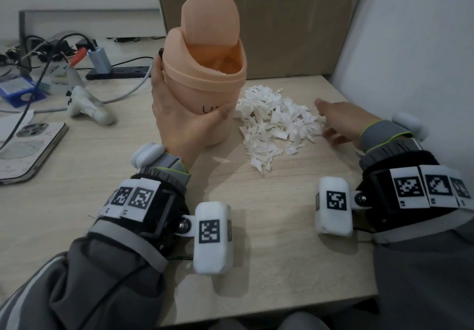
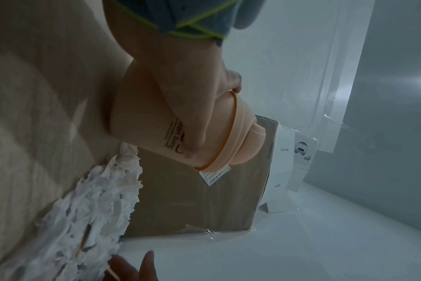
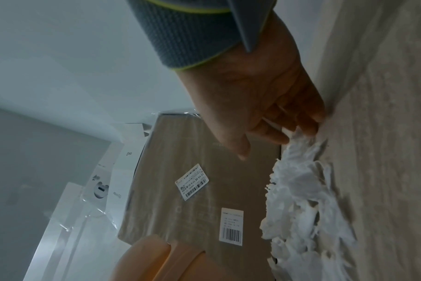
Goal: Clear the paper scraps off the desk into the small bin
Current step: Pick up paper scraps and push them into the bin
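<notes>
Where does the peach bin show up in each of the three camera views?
Head: the bin stands upper centre, the left hand wrapped round its body, the scraps to its right.
Left wrist: the bin fills the middle, tipped sideways in the picture, the hand gripping it.
Right wrist: only its lid shows at the bottom edge.
Shared landmark: the cardboard box with its barcode label, behind the bin in every view.

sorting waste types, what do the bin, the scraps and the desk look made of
Small bin: likely plastic, smooth matte peach, moulded rim.
Paper scraps: thin white paper or tissue, ragged torn edges.
Desk: pale wood-grain surface, probably laminate; cannot tell for sure.
</notes>
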{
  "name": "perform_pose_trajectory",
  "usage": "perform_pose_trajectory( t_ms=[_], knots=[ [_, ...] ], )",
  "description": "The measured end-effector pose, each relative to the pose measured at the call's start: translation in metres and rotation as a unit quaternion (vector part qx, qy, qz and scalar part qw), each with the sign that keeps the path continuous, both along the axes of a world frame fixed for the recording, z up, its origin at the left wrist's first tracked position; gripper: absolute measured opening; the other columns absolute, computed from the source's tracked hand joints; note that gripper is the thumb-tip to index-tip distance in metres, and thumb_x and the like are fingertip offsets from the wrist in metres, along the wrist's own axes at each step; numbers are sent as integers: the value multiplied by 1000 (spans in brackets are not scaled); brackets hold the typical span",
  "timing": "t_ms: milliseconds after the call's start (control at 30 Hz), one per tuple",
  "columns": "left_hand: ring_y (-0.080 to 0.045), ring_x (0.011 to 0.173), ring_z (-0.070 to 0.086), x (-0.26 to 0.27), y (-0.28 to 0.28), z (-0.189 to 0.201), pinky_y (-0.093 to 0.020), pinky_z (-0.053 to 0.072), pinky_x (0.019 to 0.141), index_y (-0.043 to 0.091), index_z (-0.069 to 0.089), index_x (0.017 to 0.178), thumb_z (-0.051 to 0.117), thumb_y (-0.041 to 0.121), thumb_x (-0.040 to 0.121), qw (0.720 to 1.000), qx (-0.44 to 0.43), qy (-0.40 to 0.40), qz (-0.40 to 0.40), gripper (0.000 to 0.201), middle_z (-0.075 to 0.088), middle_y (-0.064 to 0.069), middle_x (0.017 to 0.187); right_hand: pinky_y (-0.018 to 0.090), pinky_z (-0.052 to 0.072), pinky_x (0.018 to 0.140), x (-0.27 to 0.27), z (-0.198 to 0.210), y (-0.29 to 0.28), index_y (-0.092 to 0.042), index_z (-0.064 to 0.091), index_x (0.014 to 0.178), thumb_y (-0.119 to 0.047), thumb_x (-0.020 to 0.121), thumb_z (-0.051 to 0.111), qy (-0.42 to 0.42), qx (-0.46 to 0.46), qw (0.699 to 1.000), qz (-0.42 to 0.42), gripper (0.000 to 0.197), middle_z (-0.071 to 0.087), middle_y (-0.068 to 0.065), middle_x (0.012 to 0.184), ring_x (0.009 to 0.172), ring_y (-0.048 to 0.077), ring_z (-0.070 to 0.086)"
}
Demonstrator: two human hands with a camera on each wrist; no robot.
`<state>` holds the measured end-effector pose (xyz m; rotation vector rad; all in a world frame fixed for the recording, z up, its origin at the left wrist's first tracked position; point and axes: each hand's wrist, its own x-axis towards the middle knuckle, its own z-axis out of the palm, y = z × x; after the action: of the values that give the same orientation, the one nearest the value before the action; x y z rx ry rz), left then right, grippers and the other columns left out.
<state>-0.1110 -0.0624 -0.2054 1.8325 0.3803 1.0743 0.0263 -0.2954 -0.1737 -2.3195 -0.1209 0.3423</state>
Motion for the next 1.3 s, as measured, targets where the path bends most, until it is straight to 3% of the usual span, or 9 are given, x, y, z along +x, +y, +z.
perform_pose_trajectory(
  t_ms=[133,233,333,567,767,867,967,1100,1300],
  knots=[
    [-22,147,39,0,0,0,-52,35,122,25,10,161,87,50,53,1000,0,2,3,134,36,0,160,47,52,91,-12,-1,3,-4,49,128,-54,89,50,-16,-6,991,130,64,58,17,123,104,36,60],
    [-23,147,39,0,0,-1,-52,35,121,26,10,161,87,50,53,1000,-3,3,2,135,36,0,161,33,53,81,-18,-3,5,-19,48,131,-44,74,74,-25,-28,981,189,68,52,0,120,98,19,58],
    [-24,148,38,0,-1,-1,-53,35,122,25,10,161,87,51,52,1000,-6,1,-3,136,35,-1,162,28,44,82,-16,-9,11,-23,56,121,-34,70,80,-85,-76,973,202,58,53,-3,113,95,16,56],
    [-24,148,38,0,-1,0,-52,34,122,24,10,162,87,49,53,1000,2,5,-4,135,34,-1,162,11,36,56,-10,-12,16,-13,72,92,-11,77,72,-224,-94,956,163,15,58,2,75,57,6,53],
    [-23,147,39,0,-1,0,-51,35,122,25,10,162,87,49,53,1000,7,13,-4,135,35,1,162,25,49,66,-10,-4,17,-19,68,76,-20,76,76,-296,7,951,94,9,63,5,72,49,5,53],
    [-23,147,39,0,-3,1,-51,35,122,23,10,162,85,50,52,1000,13,13,-6,136,35,-1,162,31,55,67,-9,-3,17,-16,65,77,-19,79,73,-310,70,947,51,9,63,4,71,43,-8,56],
    [-25,148,38,-1,-4,2,-53,35,122,22,10,162,85,53,52,1000,19,14,-10,137,35,-2,162,31,57,60,-9,-4,19,-15,60,84,-13,85,66,-286,121,950,36,6,63,5,80,44,-3,62],
    [-25,147,40,-2,-5,2,-52,36,121,21,11,162,85,55,52,999,27,14,-11,137,37,-3,161,17,55,57,-12,-2,21,-19,66,95,-4,89,55,-245,200,948,40,19,61,0,85,47,2,64],
    [-23,147,39,-4,-8,5,-50,34,122,19,14,162,82,57,51,999,47,17,-12,136,37,-2,161,20,57,75,-22,5,25,-18,70,75,1,88,53,-160,310,936,41,28,70,-2,85,69,9,71]
  ],
)
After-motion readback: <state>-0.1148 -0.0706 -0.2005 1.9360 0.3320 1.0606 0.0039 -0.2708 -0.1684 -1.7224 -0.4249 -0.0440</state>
